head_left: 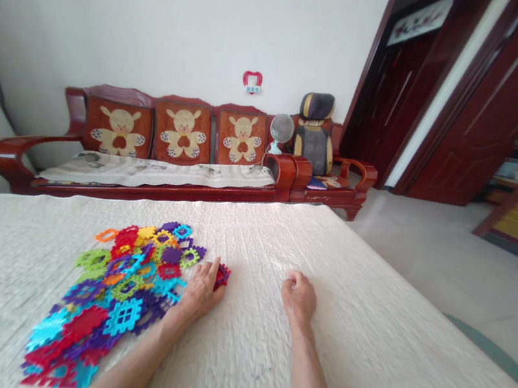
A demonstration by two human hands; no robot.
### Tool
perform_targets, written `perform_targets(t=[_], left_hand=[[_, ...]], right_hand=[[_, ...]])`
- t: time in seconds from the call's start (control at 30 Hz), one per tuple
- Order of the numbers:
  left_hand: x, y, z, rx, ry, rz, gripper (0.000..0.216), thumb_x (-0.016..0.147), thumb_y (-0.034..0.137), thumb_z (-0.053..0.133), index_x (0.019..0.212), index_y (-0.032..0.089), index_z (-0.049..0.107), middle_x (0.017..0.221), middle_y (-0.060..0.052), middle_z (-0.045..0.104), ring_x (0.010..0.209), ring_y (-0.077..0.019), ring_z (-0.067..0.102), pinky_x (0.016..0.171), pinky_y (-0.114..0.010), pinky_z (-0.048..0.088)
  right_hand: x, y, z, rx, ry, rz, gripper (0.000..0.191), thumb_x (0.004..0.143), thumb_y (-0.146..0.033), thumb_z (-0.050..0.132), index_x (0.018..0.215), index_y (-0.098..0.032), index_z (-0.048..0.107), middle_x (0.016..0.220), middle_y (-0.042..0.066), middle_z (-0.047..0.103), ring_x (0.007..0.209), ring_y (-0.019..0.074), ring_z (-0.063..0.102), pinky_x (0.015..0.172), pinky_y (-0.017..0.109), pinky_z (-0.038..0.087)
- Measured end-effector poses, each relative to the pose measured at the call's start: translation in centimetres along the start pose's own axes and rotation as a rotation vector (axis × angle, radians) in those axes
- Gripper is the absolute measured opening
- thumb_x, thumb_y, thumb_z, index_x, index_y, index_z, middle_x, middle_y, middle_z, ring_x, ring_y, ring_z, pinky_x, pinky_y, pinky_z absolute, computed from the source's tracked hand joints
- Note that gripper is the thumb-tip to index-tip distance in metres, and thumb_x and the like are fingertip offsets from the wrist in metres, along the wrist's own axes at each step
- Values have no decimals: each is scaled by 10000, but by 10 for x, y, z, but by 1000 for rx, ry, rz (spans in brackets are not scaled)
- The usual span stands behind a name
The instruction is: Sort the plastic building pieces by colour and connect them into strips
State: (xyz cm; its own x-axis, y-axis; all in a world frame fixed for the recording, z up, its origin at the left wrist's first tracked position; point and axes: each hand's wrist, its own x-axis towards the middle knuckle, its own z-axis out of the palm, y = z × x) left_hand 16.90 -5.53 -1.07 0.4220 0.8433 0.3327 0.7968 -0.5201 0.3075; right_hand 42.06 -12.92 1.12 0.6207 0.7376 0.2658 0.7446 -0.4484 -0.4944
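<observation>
A heap of flat plastic interlocking tiles in red, blue, purple, green and yellow lies on the cream quilted bed cover, left of the middle. My left hand rests at the heap's right edge, its fingers closed round a small red and purple tile piece. My right hand lies on the bare cover to the right, fingers curled into a loose fist, with nothing visible in it.
Behind the bed stands a dark red wooden bench with bear cushions, a small fan and a massage seat pad. Dark wooden doors are at the right. Tiled floor lies past the bed's right edge.
</observation>
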Motion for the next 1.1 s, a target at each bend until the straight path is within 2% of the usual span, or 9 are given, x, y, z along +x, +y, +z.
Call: perform_targets(t=[0.23,0.43,0.57,0.7,0.8,0.9,1.0,1.1], left_hand=[[-2,2,-2,15,7,2,647,867,263,480,1484,116,351,1290,-183,591,1191,-302,545,1056,-479,430],[2,13,-22,96,-145,-56,632,880,298,506,1454,62,389,1313,-209,580,1222,-314,532,1077,-439,407],[-6,28,-32,161,-193,-100,613,879,291,514,1440,67,411,1278,-208,586,1191,-330,539,1048,-447,414],[-27,41,-37,131,-211,-84,585,885,292,508,1421,73,421,1264,-223,570,1192,-351,522,1043,-479,404],[-51,47,-46,65,-240,-54,588,884,291,497,1420,65,409,1297,-236,538,1231,-365,488,1076,-506,373],[-81,49,-61,21,-263,-45,634,862,292,520,1434,56,381,1311,-234,527,1239,-359,472,1105,-516,354],[-113,47,-77,11,-270,-72,681,823,329,583,1428,85,388,1289,-212,542,1199,-336,487,1070,-481,407],[-138,39,-90,-33,-285,-76,676,823,380,579,1412,96,403,1270,-208,540,1179,-341,484,1027,-490,442]], right_hand=[[-1,2,2,15,24,-18,314,893,-173,494,1091,-182,738,1014,94,761,886,210,678,777,287,435],[-1,-1,1,-13,10,-8,330,899,-191,488,1111,-179,741,1015,106,752,907,215,672,782,289,431],[-2,-1,1,-12,-1,-17,349,901,-191,475,1140,-171,730,1043,111,748,933,221,666,795,296,433],[-1,-1,0,-44,18,-26,361,906,-193,453,1148,-143,717,1060,138,738,947,238,662,811,316,437],[-6,-2,-6,-76,-43,-96,397,890,-177,455,1203,-104,688,1133,163,720,1000,249,659,862,327,446],[-26,-1,-14,-104,-134,-174,457,869,-205,474,1267,-66,652,1190,200,694,1065,269,649,894,341,457],[-54,7,-17,-129,-96,-156,506,873,-270,441,1307,-104,643,1165,229,683,1067,317,643,866,410,471],[-67,18,-12,-102,-98,-146,575,869,-332,415,1366,-131,621,1173,267,661,1071,368,626,857,499,450]])
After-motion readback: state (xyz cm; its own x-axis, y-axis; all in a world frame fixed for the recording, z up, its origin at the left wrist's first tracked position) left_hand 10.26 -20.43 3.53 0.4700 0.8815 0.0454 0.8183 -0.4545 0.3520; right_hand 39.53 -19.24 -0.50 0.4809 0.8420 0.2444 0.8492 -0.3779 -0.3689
